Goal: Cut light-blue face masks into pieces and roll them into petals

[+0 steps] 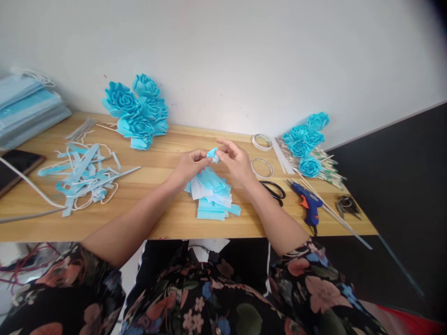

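Between my two hands is a small folded piece of light-blue mask fabric (213, 155), held up over the table. My left hand (192, 165) pinches its left side with thumb and forefinger. On the other side, my right hand (234, 159) grips it between thumb and fingers. Just below them lies a loose pile of cut blue and white fabric pieces (212, 193). Black-handled scissors (274, 190) rest near my right forearm, their blades hidden.
Blue fabric roses (138, 111) stand at the back left, with more roses (303, 139) at right. Cut strips and ear loops (87, 174) lie left, near stacked masks (28, 107) and a phone (21, 167). Tape rolls (261, 168) and a blue glue gun (309, 202) are at right.
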Action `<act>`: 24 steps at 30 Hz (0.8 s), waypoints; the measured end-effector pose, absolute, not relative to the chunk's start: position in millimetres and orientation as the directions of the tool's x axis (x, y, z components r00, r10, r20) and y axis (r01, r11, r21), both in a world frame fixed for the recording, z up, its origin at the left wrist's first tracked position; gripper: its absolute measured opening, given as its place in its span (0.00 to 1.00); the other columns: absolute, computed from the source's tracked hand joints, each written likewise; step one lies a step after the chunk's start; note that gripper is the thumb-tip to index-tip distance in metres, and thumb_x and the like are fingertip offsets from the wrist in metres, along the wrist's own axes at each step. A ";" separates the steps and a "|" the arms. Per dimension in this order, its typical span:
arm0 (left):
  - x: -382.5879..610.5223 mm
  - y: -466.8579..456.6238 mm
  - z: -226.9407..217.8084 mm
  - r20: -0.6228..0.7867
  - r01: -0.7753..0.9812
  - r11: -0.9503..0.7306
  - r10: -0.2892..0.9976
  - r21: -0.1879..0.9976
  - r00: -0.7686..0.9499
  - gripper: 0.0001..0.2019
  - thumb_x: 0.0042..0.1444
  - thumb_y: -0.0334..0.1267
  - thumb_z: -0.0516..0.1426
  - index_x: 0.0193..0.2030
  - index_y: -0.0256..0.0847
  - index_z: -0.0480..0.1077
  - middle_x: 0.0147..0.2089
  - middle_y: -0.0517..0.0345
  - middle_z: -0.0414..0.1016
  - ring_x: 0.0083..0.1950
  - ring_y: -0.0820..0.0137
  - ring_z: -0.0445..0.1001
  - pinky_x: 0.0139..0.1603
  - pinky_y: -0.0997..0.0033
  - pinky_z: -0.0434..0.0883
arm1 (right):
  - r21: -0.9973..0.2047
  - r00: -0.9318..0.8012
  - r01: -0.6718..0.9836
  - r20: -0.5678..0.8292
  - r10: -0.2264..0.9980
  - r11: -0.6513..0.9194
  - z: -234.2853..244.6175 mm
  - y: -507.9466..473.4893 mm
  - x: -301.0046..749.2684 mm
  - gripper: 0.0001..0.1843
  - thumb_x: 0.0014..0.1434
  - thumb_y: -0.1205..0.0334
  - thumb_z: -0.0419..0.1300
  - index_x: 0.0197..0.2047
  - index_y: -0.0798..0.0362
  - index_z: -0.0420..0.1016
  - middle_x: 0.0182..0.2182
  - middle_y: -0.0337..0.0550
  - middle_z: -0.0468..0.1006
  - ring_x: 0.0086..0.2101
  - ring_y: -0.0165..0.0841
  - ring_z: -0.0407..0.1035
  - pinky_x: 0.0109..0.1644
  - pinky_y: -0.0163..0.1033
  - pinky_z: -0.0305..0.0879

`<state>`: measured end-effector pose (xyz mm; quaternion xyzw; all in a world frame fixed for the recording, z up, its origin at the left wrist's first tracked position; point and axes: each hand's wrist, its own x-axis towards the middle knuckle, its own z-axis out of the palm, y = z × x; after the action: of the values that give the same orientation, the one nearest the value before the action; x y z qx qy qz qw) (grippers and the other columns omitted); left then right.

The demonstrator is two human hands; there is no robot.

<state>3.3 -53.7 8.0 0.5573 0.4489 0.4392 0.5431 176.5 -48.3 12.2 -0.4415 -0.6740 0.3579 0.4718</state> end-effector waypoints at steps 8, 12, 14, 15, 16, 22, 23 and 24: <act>3.1 -52.1 5.1 0.052 -0.059 -0.041 0.980 0.997 0.192 0.14 0.46 0.47 0.63 0.28 0.38 0.70 0.26 0.61 0.71 0.25 0.77 0.63 0.26 0.75 0.62 | -0.881 -0.137 0.301 0.339 0.931 0.365 10.6 -48.2 176.5 0.22 0.60 0.52 0.60 0.56 0.50 0.73 0.32 0.38 0.76 0.33 0.30 0.69 0.41 0.38 0.68; 2.5 -52.3 5.0 0.054 -0.079 -0.043 0.989 0.996 0.137 0.12 0.46 0.45 0.63 0.26 0.38 0.71 0.24 0.61 0.68 0.24 0.77 0.62 0.25 0.76 0.61 | -0.911 -0.138 0.225 0.322 0.937 0.346 11.3 -49.0 177.5 0.22 0.64 0.47 0.54 0.55 0.49 0.73 0.34 0.40 0.76 0.36 0.30 0.70 0.43 0.38 0.69; 2.2 -52.9 5.8 0.048 -0.090 -0.040 0.994 0.995 0.095 0.11 0.46 0.44 0.63 0.26 0.38 0.71 0.24 0.61 0.68 0.24 0.77 0.62 0.25 0.76 0.61 | -0.921 -0.150 0.199 0.308 0.939 0.334 12.9 -49.9 177.4 0.22 0.64 0.47 0.53 0.55 0.49 0.73 0.36 0.40 0.76 0.36 0.31 0.71 0.44 0.39 0.70; 2.0 -53.0 6.1 0.046 -0.098 -0.038 0.996 0.994 0.080 0.11 0.46 0.44 0.63 0.27 0.38 0.71 0.24 0.61 0.68 0.24 0.77 0.62 0.25 0.76 0.60 | -0.922 -0.160 0.202 0.302 0.940 0.330 13.5 -50.3 177.2 0.22 0.64 0.47 0.54 0.56 0.49 0.72 0.36 0.40 0.76 0.37 0.31 0.71 0.44 0.39 0.70; 1.9 -53.0 6.3 0.045 -0.108 -0.037 0.997 0.993 0.070 0.11 0.46 0.44 0.63 0.27 0.38 0.70 0.24 0.61 0.68 0.24 0.78 0.62 0.24 0.76 0.60 | -0.920 -0.170 0.213 0.297 0.939 0.330 13.9 -50.5 177.0 0.22 0.63 0.48 0.56 0.56 0.49 0.72 0.36 0.40 0.76 0.37 0.31 0.71 0.45 0.39 0.69; 1.3 -49.9 3.2 0.011 -0.119 -0.004 0.998 0.993 0.059 0.14 0.50 0.47 0.61 0.25 0.38 0.69 0.24 0.60 0.69 0.24 0.77 0.64 0.24 0.76 0.61 | -0.902 -0.218 0.257 0.294 0.931 0.346 11.7 -49.5 174.9 0.26 0.57 0.58 0.60 0.60 0.48 0.69 0.34 0.38 0.75 0.36 0.31 0.68 0.43 0.39 0.67; 1.3 -49.4 2.4 0.005 -0.115 0.002 0.998 0.993 0.066 0.15 0.50 0.48 0.61 0.25 0.38 0.70 0.24 0.60 0.69 0.24 0.77 0.64 0.24 0.76 0.61 | -0.904 -0.219 0.253 0.294 0.930 0.345 11.4 -49.5 174.5 0.26 0.57 0.59 0.60 0.60 0.48 0.69 0.33 0.38 0.75 0.36 0.31 0.68 0.43 0.39 0.67; 1.2 -49.1 1.8 0.005 -0.113 0.004 0.997 0.994 0.075 0.15 0.50 0.49 0.61 0.26 0.38 0.70 0.25 0.60 0.69 0.23 0.77 0.64 0.24 0.76 0.61 | -0.905 -0.218 0.251 0.294 0.931 0.345 11.3 -49.6 174.2 0.26 0.57 0.59 0.60 0.60 0.48 0.69 0.33 0.38 0.75 0.35 0.31 0.68 0.43 0.39 0.67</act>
<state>1.2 -49.1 1.8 0.4895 0.4517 0.5084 0.5457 174.2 -49.6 11.3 -0.4317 -0.6840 0.3759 0.4522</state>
